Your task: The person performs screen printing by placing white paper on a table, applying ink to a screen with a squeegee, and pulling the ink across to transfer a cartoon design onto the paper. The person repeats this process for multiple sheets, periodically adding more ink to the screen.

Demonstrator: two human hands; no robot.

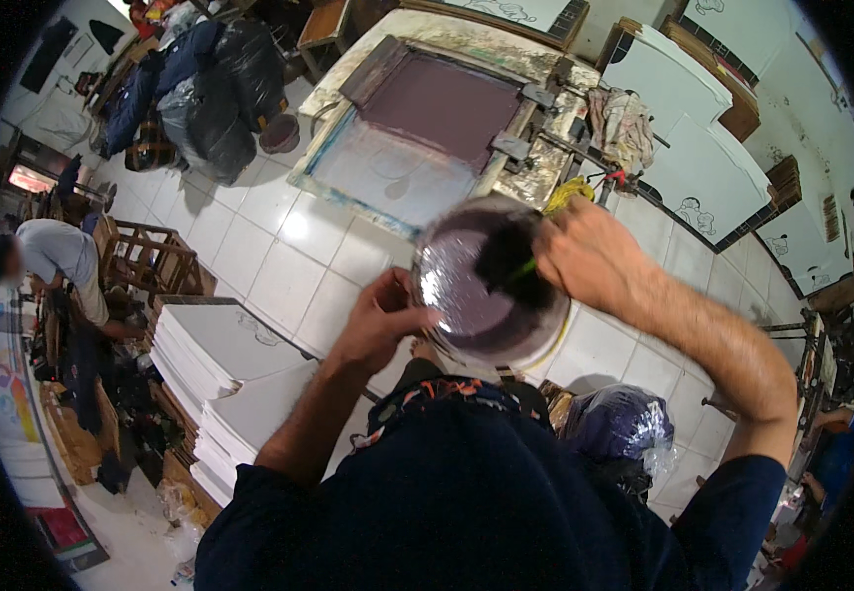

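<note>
Tub (535, 342) of purplish paste (456, 281): left hand (382, 320) at the rim, right hand (584, 254) over it.
I have the left fingers partly curled at the tub's left rim, thumb on top, apparently to prevent turning; what carries its weight I cannot tell. The right fingers are closed round a dark tool (508, 261), its kind blurred, held above the paste, presumably so drips fall inside. The tub is in front of the torso, near the desk (373, 41), which suits short transfers. There, a screen frame (442, 108) lies flat with clamps (512, 148) along its right side, likely for fixed alignment. A cloth (622, 128) lies beyond the clamps, perhaps for wiping. White boards (225, 345) are stacked beside the left forearm, apart from the paste.
</note>
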